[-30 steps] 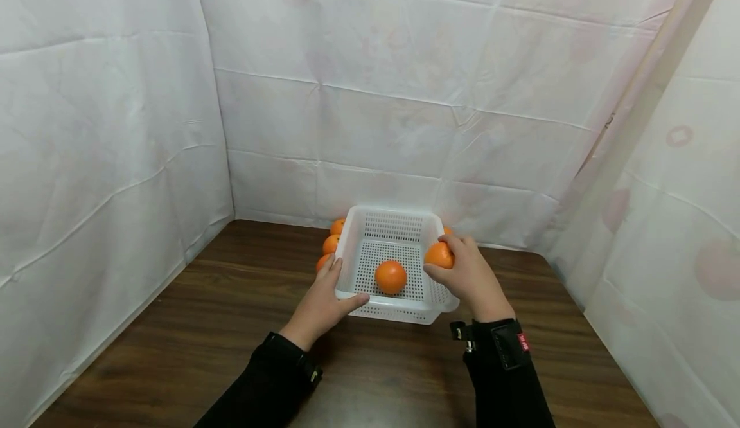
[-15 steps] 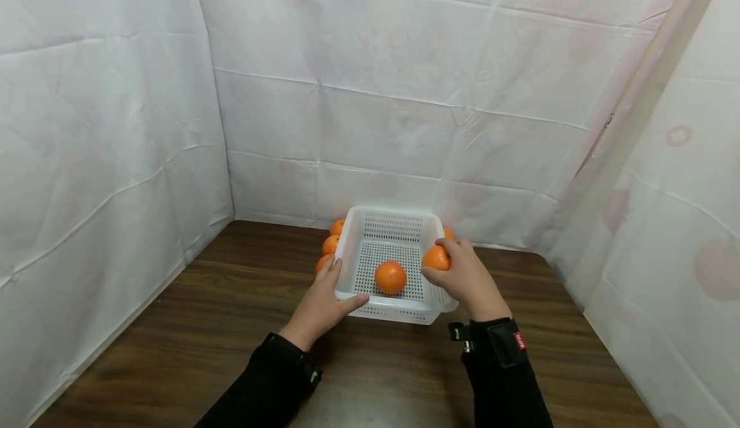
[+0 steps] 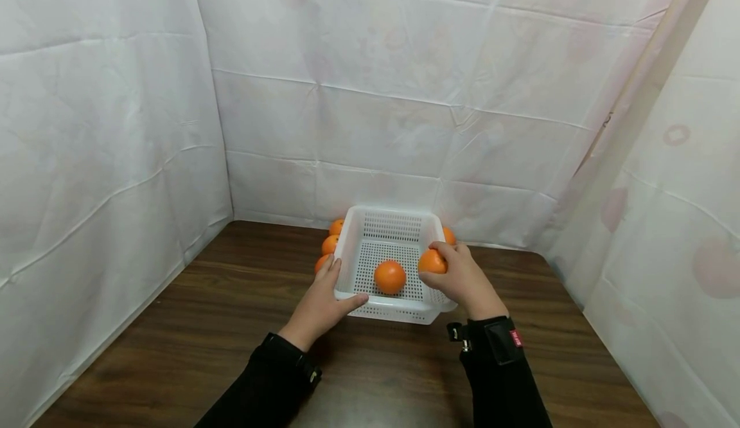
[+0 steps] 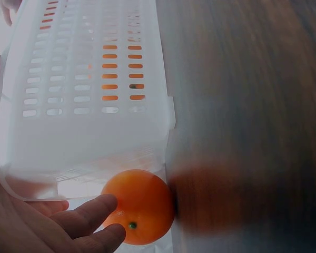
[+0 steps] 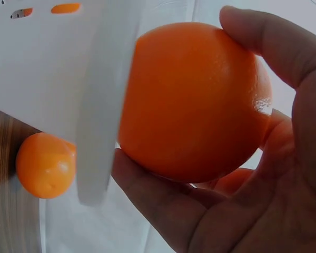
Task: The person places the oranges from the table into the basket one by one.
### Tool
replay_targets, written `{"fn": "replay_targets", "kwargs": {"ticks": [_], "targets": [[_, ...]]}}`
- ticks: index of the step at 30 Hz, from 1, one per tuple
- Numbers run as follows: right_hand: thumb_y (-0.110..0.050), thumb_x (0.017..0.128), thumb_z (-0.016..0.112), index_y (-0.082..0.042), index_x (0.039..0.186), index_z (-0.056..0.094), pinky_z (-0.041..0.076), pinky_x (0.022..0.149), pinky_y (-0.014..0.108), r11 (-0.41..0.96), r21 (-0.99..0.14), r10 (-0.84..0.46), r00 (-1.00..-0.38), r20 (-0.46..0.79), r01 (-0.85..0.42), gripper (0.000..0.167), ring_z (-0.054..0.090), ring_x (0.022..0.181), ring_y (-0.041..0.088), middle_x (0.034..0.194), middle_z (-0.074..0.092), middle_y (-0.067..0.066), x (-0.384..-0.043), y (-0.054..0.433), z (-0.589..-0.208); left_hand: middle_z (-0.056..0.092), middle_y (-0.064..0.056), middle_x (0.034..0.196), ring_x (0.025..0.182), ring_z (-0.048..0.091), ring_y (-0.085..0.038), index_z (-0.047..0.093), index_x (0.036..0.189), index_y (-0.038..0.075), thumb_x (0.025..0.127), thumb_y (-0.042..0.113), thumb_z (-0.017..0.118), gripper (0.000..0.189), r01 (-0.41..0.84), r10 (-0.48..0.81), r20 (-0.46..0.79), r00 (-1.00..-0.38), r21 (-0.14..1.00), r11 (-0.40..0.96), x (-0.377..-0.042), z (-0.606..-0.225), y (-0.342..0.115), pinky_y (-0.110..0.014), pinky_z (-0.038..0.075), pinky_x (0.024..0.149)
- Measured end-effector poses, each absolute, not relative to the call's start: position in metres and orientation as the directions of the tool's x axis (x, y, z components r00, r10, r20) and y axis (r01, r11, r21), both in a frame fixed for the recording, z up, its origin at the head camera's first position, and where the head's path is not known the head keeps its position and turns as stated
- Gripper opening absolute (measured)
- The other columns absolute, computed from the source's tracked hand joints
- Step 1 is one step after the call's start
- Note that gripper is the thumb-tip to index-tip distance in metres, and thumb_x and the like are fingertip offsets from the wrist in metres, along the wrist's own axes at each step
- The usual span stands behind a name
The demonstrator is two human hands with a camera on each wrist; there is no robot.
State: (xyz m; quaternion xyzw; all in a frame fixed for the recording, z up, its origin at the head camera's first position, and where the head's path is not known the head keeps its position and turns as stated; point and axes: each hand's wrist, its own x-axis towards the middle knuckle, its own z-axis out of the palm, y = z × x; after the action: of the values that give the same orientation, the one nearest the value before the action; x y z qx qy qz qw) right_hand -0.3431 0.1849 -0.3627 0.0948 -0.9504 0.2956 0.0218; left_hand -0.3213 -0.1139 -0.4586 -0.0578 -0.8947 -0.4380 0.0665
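Observation:
A white perforated plastic basket (image 3: pixel 399 303) stands on the table with one orange (image 3: pixel 390 277) inside. My left hand (image 3: pixel 317 306) grips its near left corner, thumb over the front rim and fingers along the left side. In the left wrist view, two of those fingertips overlap an orange (image 4: pixel 147 211) lying outside the basket. My right hand (image 3: pixel 471 286) holds another orange (image 3: pixel 431 261) over the basket's right rim. The right wrist view shows thumb and fingers around that orange (image 5: pixel 195 105), which is partly hidden by the rim.
Several oranges (image 3: pixel 330 244) line the basket's left side. Another orange (image 3: pixel 449 236) sits beyond its right side, near the back. The brown wooden table (image 3: pixel 243 312) is bounded by white curtains (image 3: pixel 324 126) at the back and sides.
My right hand has moved slightly left and down with its orange, further over the basket. The left hand and the basket have stayed in place.

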Motion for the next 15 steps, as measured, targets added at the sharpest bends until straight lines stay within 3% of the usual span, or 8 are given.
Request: {"fn": "replay_targets", "kwargs": {"ticks": [9, 15], "targets": [[-0.037, 0.092, 0.08, -0.021, 0.158, 0.051, 0.057, 0.082, 0.043, 0.818, -0.541, -0.175, -0.98, 0.09, -0.196, 0.074, 0.062, 0.111, 0.034, 0.144, 0.047, 0.021, -0.3421, 0.1842, -0.3645, 0.013, -0.006, 0.181, 0.16, 0.034, -0.037, 0.024, 0.171, 0.014, 0.081, 0.079, 0.075, 0.122, 0.17, 0.049, 0.179, -0.983, 0.768, 0.618, -0.3228, -0.4607, -0.1142, -0.065, 0.038, 0.121], [-0.034, 0.09, 0.081, -0.023, 0.154, 0.054, 0.056, 0.085, 0.044, 0.817, -0.535, -0.203, -0.975, 0.085, -0.217, 0.07, 0.062, 0.106, 0.03, 0.142, 0.057, 0.016, -0.3427, 0.1831, -0.3667, 0.013, -0.006, 0.181, 0.159, 0.034, -0.037, 0.024, 0.171, 0.015, 0.081, 0.081, 0.074, 0.122, 0.17, 0.048, 0.18, -0.983, 0.763, 0.623, -0.3237, -0.4618, -0.1144, -0.065, 0.039, 0.121]]}}
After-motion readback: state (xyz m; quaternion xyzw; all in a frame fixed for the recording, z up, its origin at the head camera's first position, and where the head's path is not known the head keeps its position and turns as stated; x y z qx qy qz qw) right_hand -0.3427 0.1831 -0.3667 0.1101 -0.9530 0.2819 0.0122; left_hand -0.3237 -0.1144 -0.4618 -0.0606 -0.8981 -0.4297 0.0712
